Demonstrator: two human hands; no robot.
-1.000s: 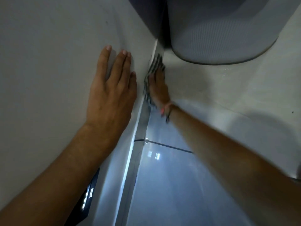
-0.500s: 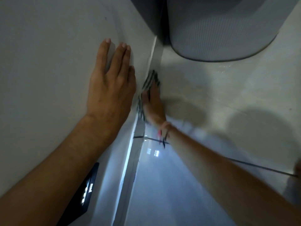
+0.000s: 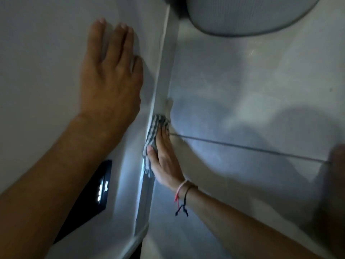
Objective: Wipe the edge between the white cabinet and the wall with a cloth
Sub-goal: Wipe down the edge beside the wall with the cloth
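A white cabinet (image 3: 46, 75) fills the left side, and a tiled wall (image 3: 252, 94) fills the right. A narrow edge strip (image 3: 166, 71) runs between them from top to bottom. My left hand (image 3: 110, 79) lies flat and open on the cabinet face, fingers pointing up. My right hand (image 3: 164, 156) presses a grey-and-white striped cloth (image 3: 155, 131) into the strip, about halfway down. The cloth is folded between my palm and the cabinet's side, and part of it hangs below my thumb. String bracelets circle my right wrist.
A black panel with lit white symbols (image 3: 95, 191) is set in the cabinet's lower face. A large grey rounded object (image 3: 252, 14) hangs against the wall at the top. A dark grout line (image 3: 252, 148) crosses the wall tiles to the right of my hand.
My right hand has slid the cloth down along the strip, from near the rounded grey object to the grout line. My left hand has stayed flat on the cabinet.
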